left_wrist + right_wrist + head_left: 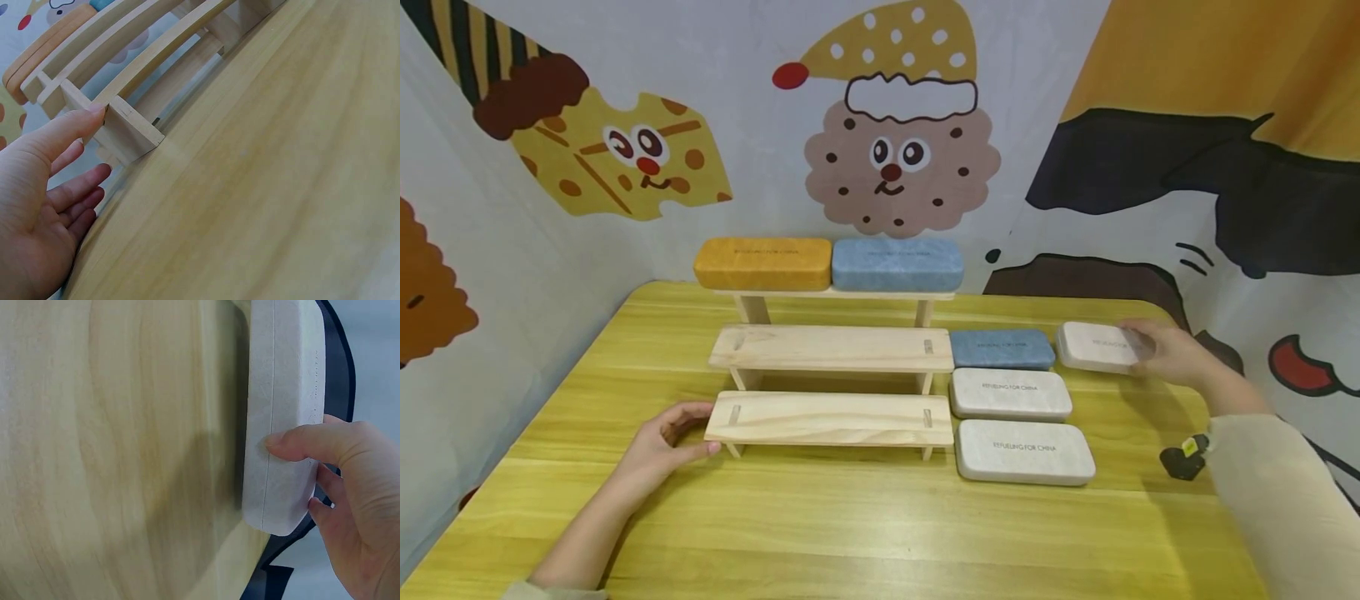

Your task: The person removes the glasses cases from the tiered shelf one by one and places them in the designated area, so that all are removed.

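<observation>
My right hand (1172, 354) grips one end of a pale, off-white glasses case (1093, 347), thumb on its seam side and fingers round the far side. In the right wrist view the case (281, 375) is close over the table, with a shadow beside it. At the left, my left hand (658, 446) holds the left end of the lowest step of a three-tier wooden stand (831, 417), thumb at the front corner and index finger behind. An orange glasses case (763, 265) and a light blue glasses case (897, 265) lie side by side on the top tier.
Right of the stand, a darker blue case (1002, 350) and two off-white cases, one behind (1011, 404) and one in front (1025, 462), lie in a column on the wood-grain table (820, 533). Behind hangs a cloth (752, 50) with cartoon prints.
</observation>
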A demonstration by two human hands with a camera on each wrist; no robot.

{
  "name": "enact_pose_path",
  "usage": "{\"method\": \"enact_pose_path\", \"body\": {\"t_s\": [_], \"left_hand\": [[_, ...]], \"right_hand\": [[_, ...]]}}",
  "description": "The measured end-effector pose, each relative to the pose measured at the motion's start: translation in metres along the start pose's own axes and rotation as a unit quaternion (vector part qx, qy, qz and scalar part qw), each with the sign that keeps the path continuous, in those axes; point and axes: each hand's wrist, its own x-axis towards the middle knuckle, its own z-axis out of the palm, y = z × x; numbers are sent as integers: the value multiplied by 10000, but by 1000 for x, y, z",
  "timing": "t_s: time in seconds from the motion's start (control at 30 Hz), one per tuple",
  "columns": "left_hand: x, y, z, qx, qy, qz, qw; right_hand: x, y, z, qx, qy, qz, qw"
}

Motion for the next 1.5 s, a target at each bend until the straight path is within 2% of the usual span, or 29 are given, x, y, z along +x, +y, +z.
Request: {"method": "enact_pose_path", "body": {"t_s": [0.23, 0.57, 0.8, 1.13, 1.5], "left_hand": [[-1, -1, 0, 7, -4, -20, 10000], [0, -2, 0, 13, 16, -55, 10000], [-1, -2, 0, 43, 30, -106, 9999], [1, -3, 1, 54, 19, -12, 10000], [0, -3, 0, 4, -18, 0, 10000]], "right_hand": [[3, 2, 6, 36, 72, -131, 9999], [7, 2, 11, 143, -167, 125, 9997], [9, -2, 12, 48, -218, 135, 9997], [10, 2, 13, 193, -356, 340, 9986], [10, 1, 13, 316, -401, 181, 9985]]}}
